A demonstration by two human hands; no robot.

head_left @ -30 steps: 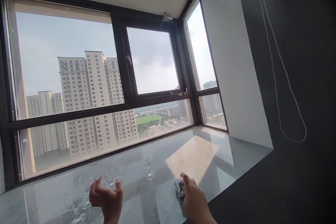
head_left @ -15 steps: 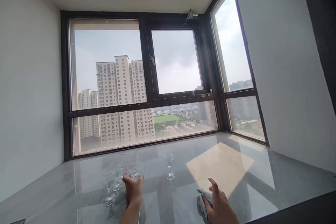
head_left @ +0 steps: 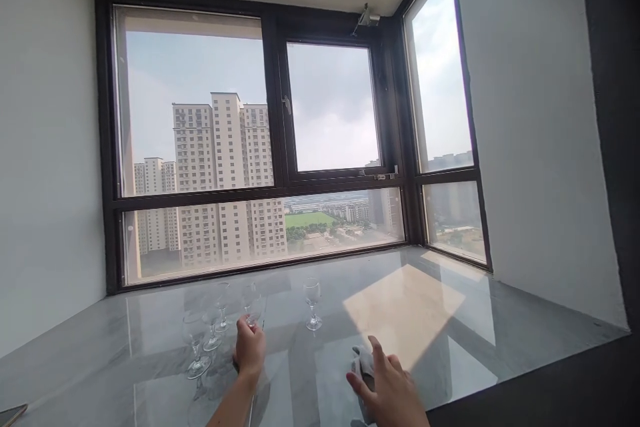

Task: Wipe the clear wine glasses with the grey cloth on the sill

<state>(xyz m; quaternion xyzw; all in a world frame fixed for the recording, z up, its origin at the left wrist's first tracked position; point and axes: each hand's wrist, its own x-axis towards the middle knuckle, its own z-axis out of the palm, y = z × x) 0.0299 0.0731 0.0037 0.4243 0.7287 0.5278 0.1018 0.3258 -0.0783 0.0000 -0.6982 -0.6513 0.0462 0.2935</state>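
Note:
My left hand [head_left: 250,347] is closed, its fingers curled at the lower part of a clear stemmed glass [head_left: 251,295]; the hand hides the glass's stem and foot. To its left, several more stemmed glasses [head_left: 195,333] stand upright in a slanting line. Another stemmed glass [head_left: 313,300] stands alone, between my two hands and farther back. My right hand [head_left: 393,383] grips a crumpled greyish cloth [head_left: 363,361] low over the surface, with the index finger raised off it. Part of the cloth is hidden by the hand.
The glossy grey sill [head_left: 295,380] reflects light and carries a bright sun patch [head_left: 405,310]. Dark-framed windows [head_left: 200,197] close it off behind, and a white wall [head_left: 540,147] stands at the right. A dark flat object [head_left: 13,413] shows at the lower left corner.
The view has shifted, so the windows and glasses sit higher and farther left. My right hand and the cloth have moved a little left; my left hand stays at the same glass.

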